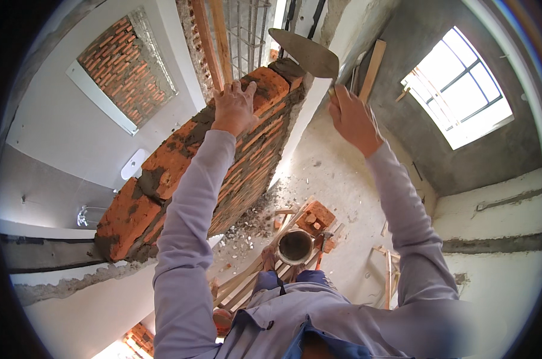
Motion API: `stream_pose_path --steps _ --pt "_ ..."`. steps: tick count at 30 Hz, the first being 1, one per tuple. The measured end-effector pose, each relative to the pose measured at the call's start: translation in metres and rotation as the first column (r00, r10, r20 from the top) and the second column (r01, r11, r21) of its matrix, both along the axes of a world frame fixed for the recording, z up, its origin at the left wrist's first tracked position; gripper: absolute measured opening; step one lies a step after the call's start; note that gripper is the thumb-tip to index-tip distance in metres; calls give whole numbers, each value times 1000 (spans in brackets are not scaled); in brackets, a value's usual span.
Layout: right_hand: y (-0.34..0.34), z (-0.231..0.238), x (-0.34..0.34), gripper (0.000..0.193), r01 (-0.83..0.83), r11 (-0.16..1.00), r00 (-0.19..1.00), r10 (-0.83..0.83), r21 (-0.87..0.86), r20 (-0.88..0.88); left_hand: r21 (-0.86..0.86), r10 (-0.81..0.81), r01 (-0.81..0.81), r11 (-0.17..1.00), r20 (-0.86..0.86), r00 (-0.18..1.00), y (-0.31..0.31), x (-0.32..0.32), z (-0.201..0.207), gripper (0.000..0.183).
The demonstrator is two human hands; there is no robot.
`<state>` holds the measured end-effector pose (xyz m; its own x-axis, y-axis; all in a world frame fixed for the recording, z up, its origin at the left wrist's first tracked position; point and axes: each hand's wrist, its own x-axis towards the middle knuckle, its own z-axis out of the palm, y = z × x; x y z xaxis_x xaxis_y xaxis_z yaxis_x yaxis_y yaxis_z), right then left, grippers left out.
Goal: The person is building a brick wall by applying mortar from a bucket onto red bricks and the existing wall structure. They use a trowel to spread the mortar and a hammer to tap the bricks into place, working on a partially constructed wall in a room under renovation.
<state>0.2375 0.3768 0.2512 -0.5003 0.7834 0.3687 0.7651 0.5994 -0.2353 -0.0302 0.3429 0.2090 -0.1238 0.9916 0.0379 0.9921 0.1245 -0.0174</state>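
My left hand (234,109) lies on top of a brick wall (253,161), its fingers spread over an orange brick (272,85) in the top course. Grey mortar (289,70) sits at the wall's far end, just past that brick. My right hand (356,121) is wrapped around the handle of a trowel (307,54). The trowel's broad blade is held in the air, pointing left, close to the wall's far end. Smears of mortar mark the top bricks nearer to me.
Below me a round bucket (295,262) holds grey mortar, beside a stack of bricks (316,216) on wooden planks. Rubble (241,242) lies along the wall's foot. Wooden posts (218,42) rise behind the wall, and a window (459,87) is at the right.
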Motion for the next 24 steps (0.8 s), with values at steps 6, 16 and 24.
stream_pose_path --steps 6,16,24 --pt "45 -2 -35 23 101 995 940 -96 1 329 124 -40 35 992 34 999 9 0 -18 88" --pt "54 7 -47 22 74 997 940 -78 25 333 228 -51 50 972 -1 999 8 2 -32 74" --pt "32 -18 -42 21 36 999 961 -27 -28 274 295 -41 42 955 -10 999 6 -5 -42 76"
